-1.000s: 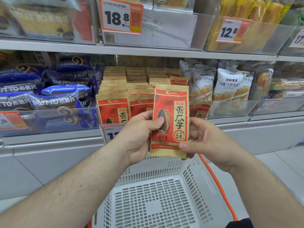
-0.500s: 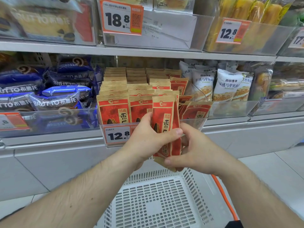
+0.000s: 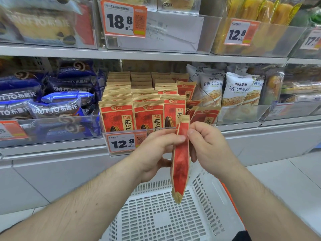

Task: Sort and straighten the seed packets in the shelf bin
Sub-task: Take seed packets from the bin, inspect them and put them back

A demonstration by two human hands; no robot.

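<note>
Both hands hold 1 red sunflower seed packet [image 3: 180, 162] out in front of the shelf bin [image 3: 139, 132], above a white shopping basket [image 3: 156, 214]. Left hand [image 3: 156, 153] pinches its upper left side, thumb tip on the red face; right hand [image 3: 206, 146] pinches the upper right edge with curled fingers. Both grips are closed on the packet.

The packet is turned nearly edge-on to the camera, long axis close to vertical, top seal up, bottom corner hanging over the basket. The bin lies just behind and above the hands. Its left 2 rows stand upright and square, and the third row [image 3: 174, 108] stands upright behind the hands. At the bin's right side several leaning packets [image 3: 206, 115] tilt out of line.

Judgement: the held packet needs its face rotated forward, then a short push up and back into the loose right side. Right hand is nearer that spot. Sorting looks partly done, right side left.
</note>
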